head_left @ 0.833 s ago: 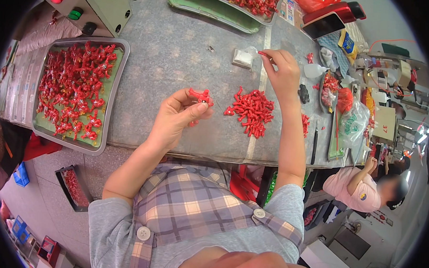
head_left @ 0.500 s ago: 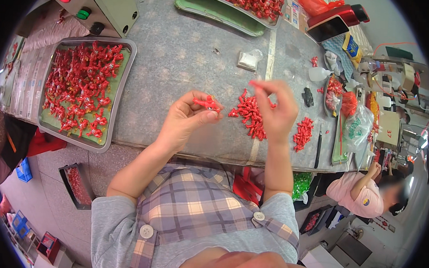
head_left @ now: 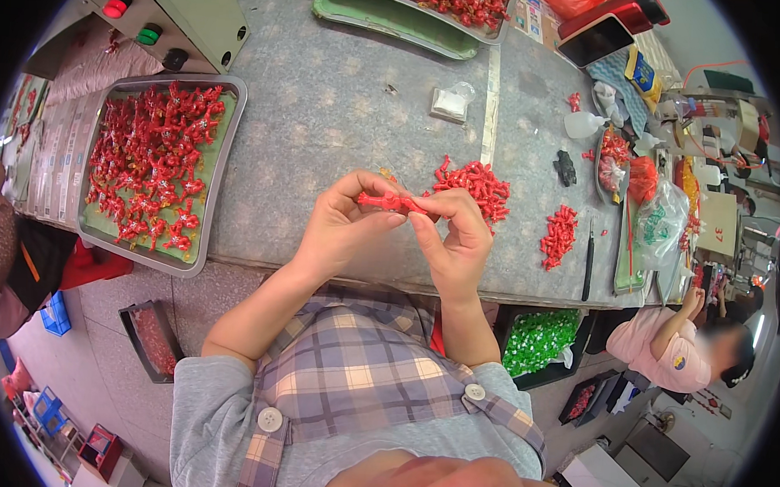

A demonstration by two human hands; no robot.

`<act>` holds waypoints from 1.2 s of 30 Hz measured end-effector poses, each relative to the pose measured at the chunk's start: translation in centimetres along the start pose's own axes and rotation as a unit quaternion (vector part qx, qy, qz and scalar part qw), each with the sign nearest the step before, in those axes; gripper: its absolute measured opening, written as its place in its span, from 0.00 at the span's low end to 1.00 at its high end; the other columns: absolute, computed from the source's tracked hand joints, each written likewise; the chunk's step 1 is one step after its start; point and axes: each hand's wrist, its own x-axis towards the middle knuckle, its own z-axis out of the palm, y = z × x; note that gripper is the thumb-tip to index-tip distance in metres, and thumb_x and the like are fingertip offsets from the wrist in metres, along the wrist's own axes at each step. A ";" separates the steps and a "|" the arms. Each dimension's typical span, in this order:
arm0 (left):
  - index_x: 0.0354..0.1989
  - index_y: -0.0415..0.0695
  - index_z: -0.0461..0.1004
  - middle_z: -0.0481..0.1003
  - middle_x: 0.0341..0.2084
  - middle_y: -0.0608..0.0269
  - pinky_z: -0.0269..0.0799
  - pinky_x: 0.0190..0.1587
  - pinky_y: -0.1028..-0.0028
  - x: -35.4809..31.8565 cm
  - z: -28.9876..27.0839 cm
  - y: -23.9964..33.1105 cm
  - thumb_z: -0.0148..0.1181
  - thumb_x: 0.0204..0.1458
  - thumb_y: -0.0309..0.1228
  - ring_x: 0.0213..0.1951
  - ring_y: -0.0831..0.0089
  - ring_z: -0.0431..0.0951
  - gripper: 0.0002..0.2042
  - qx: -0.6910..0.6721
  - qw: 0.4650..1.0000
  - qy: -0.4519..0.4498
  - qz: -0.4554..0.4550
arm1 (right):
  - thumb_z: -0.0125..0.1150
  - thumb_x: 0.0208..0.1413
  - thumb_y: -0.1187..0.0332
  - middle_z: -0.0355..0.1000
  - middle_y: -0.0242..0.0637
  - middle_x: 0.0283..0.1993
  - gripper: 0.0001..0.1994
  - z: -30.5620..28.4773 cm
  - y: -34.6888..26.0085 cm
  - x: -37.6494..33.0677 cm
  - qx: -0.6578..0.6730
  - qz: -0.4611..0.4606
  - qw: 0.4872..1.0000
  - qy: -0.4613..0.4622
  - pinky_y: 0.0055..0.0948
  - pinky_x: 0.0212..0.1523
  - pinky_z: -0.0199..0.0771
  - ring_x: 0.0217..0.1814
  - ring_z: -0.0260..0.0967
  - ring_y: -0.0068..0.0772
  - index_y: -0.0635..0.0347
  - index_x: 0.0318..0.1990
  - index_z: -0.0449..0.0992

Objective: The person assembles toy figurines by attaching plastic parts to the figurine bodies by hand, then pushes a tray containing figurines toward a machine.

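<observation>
A small red plastic figure (head_left: 376, 200) is pinched between the thumb and fingers of my left hand (head_left: 343, 224), above the near part of the table. My right hand (head_left: 453, 239) meets it from the other side, its thumb and forefinger pinching a small red plastic piece (head_left: 419, 205) against the figure. Fingertips hide where the two parts touch. Just beyond my right hand lies a loose heap of red plastic pieces (head_left: 480, 185). Farther right is a smaller heap of short red pieces (head_left: 559, 237).
A metal tray (head_left: 229, 141) of red figures stands at the left, below a control box (head_left: 178, 17). Another tray (head_left: 399, 31) sits at the far edge. At the right are a black-handled knife (head_left: 589, 261), a squeeze bottle (head_left: 583, 124) and a phone (head_left: 597, 42). A co-worker (head_left: 664, 347) sits beyond.
My right hand has come left and down from over the heap, bringing a red piece to the figure in my left hand. The left hand has stayed nearly in place.
</observation>
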 end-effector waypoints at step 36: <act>0.40 0.41 0.70 0.76 0.32 0.67 0.69 0.40 0.80 -0.9 0.7 0.8 0.61 0.46 0.23 0.37 0.82 0.73 0.12 0.236 0.969 0.003 -0.078 | 0.61 0.47 0.76 0.68 0.32 0.29 0.05 -1.5 0.7 -2.5 0.100 0.145 0.984 -0.008 0.17 0.32 0.61 0.30 0.62 0.18 0.65 0.33 0.75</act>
